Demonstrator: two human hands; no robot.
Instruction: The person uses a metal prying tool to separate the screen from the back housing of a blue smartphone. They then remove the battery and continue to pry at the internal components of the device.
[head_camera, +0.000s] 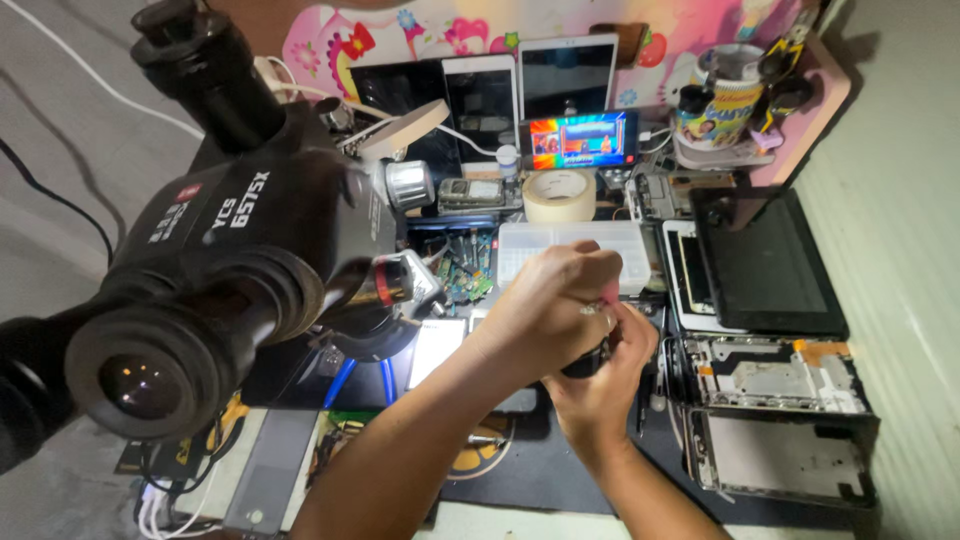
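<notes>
my left hand (545, 300) curls closed on top | my right hand (605, 375) grips a small black cylinder (585, 362) from below | cylinder sits between both hands, above the tabletop (520, 470), right hand nearer; its long axis hidden

1. Microscope (230, 250): matt black plastic body, rubbery eyepiece cups, glossy glass lens.
2. Tape roll (559, 194): matt cream paper.
3. Parts box (572, 245): translucent white plastic, smooth.
4. Tablet (770, 265): glossy black glass screen.
5. Opened tablet shell (775, 375): bare grey metal plate, dull, black plastic rim.
6. Phone (583, 139): glossy lit screen.
7. Worktop (560, 470) mat: matt black, rubbery.
8. Small object (585, 362) in the grip of both hands: black, slightly glossy; material unclear.
</notes>
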